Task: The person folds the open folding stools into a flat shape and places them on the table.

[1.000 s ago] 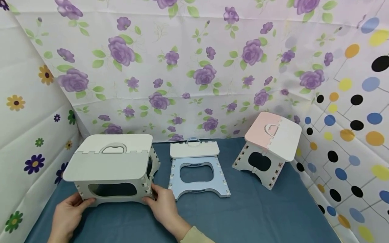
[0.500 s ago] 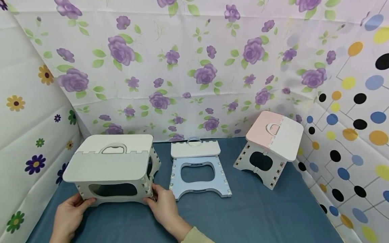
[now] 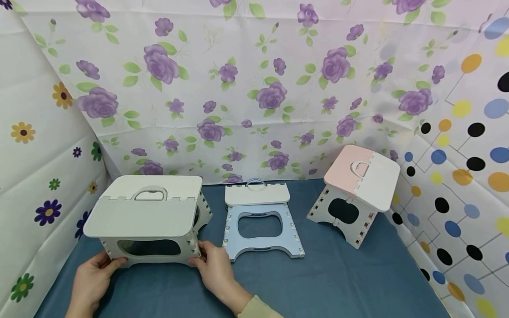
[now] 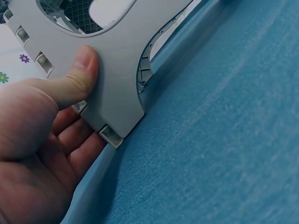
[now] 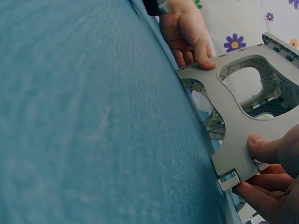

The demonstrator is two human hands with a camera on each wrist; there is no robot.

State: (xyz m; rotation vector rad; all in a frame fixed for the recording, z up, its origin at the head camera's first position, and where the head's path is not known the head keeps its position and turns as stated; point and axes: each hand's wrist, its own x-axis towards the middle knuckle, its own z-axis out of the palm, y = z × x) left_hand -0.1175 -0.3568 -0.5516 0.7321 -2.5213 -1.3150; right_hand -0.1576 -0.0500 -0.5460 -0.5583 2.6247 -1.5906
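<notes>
An unfolded white folding stool (image 3: 145, 216) stands at the left of the cloth, its carrying handle lying on the hinged top. My left hand (image 3: 90, 282) pinches the lower left corner of its front leg panel; in the left wrist view the thumb (image 4: 84, 70) presses the panel's face, with the fingers behind. At the opposite lower corner, my right hand (image 3: 216, 269) holds the same panel, its thumb (image 5: 264, 148) on the front face and fingers around the edge. Part of the right fingers is hidden behind the stool in the head view.
A blue and white folding stool (image 3: 258, 244) lies folded flat in the middle. Farther right stands an unfolded pink and white stool (image 3: 359, 176). Blue cloth (image 3: 318, 282) covers the surface, with a flowered sheet (image 3: 238, 88) behind and a dotted sheet (image 3: 469, 212) at the right.
The head view has shifted slightly, so the scene sits a little farther right. Both hands keep their hold on the white stool, which shows no clear movement.
</notes>
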